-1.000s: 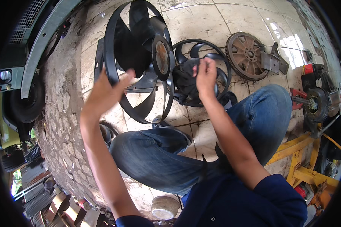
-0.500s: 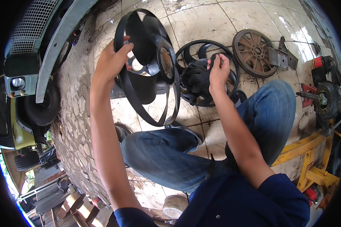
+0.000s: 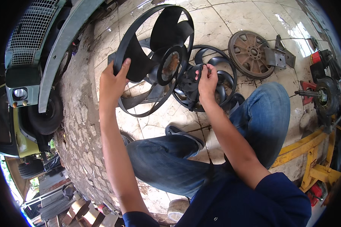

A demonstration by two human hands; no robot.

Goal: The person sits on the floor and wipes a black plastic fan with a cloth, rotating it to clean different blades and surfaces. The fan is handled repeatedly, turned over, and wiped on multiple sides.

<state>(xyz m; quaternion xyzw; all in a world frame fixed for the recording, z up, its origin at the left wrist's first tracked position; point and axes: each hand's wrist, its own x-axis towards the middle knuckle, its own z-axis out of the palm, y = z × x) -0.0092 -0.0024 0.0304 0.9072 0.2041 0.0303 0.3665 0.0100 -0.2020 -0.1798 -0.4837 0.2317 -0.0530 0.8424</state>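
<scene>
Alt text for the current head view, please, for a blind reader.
A person's left hand grips the rim of a tilted black ringed fan while the right hand holds bunched black cloth. A second ringed fan and, to its right, a rusty toothed wheel lie on a tiled floor.

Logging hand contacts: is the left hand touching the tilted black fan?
Touching: the head view shows the left hand gripping the tilted black fan by its rim.

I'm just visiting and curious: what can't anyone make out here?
In the head view:
- Most fingers of the left hand: behind the tilted fan.
- Middle of the floor fan: covered by black cloth and right hand.
- Vehicle at left: cut off by the dark fisheye border.
</scene>
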